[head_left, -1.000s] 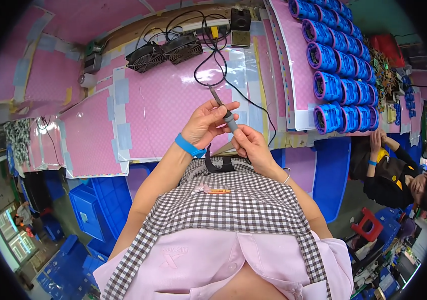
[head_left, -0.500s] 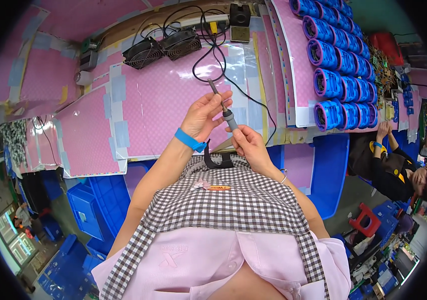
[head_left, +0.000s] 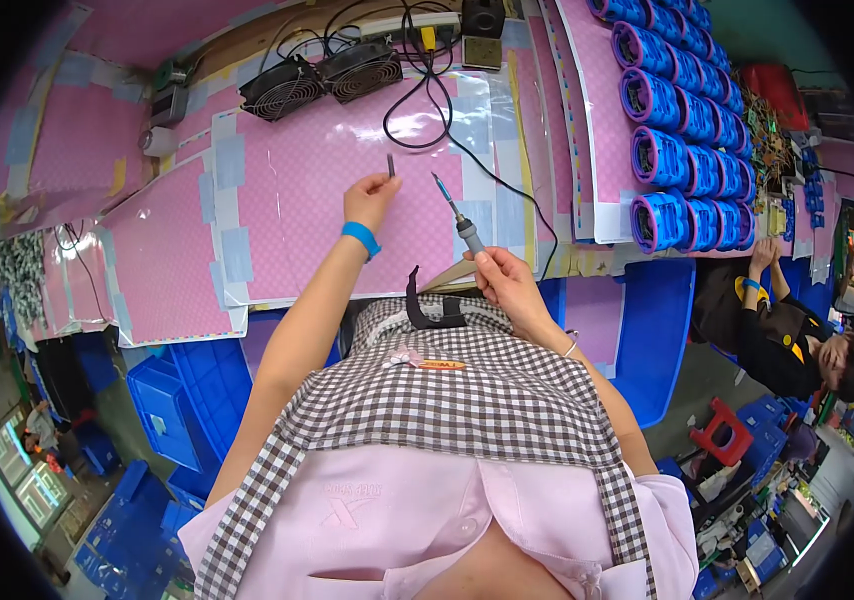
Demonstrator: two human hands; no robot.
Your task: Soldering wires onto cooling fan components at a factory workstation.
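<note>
Grey soldering iron [head_left: 466,230] slants leftward; dark tube [head_left: 391,164] apart.

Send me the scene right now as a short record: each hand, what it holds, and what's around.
Left hand: pinching a short dark rod or tube; can't tell whether hollow
Right hand: gripping a soldering iron by its grey handle, tip pointing up and left in view
Rod and iron: apart
Surface: pink bench covering, taped
Far side of bench: two black fans
Right side of bench: rows of blue round units
Far right: co-worker
</note>
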